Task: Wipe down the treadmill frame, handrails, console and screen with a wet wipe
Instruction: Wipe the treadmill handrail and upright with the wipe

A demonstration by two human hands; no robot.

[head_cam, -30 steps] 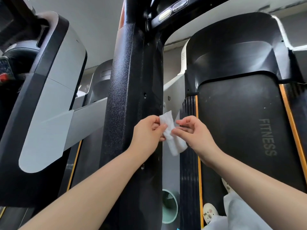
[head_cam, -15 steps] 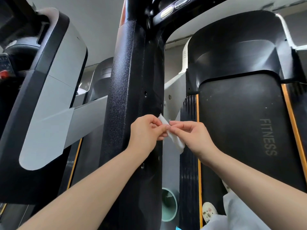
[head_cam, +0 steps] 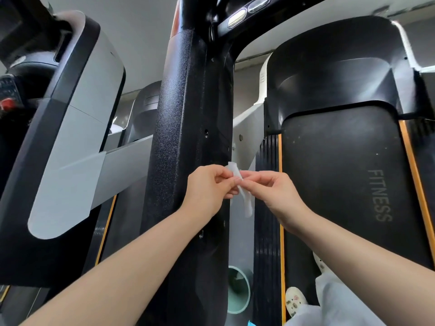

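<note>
Nearest: two bare forearms rising from the lower edge toward the frame's centre.

Left hand (head_cam: 208, 188): fingers curled, fingertips pinching the upper part of the white, crumpled wet wipe (head_cam: 244, 198); back of the hand lies in front of the black, textured upright column of the treadmill frame (head_cam: 186, 128). Contact between hand and column cannot be told.

Right hand (head_cam: 276, 192): fingers curled, thumb and forefinger pinching the same wipe from the other side, fingertips meeting those of the left hand.

Wet wipe: held between both hands, a small corner standing above the fingertips, the longer part hanging below them, in front of the gap between the column and the ribbed black side rail (head_cam: 267, 208).

Lower right: pale grey garment (head_cam: 334, 304); a light shoe (head_cam: 294, 301) on the black running belt marked "FITNESS" (head_cam: 341, 184).

Low centre: pale green round bin (head_cam: 239, 290) on the floor.

Beyond: black motor hood (head_cam: 329, 67); orange edge strip (head_cam: 412, 175).

Left: grey and black neighbouring machine housing (head_cam: 70, 137).
</note>
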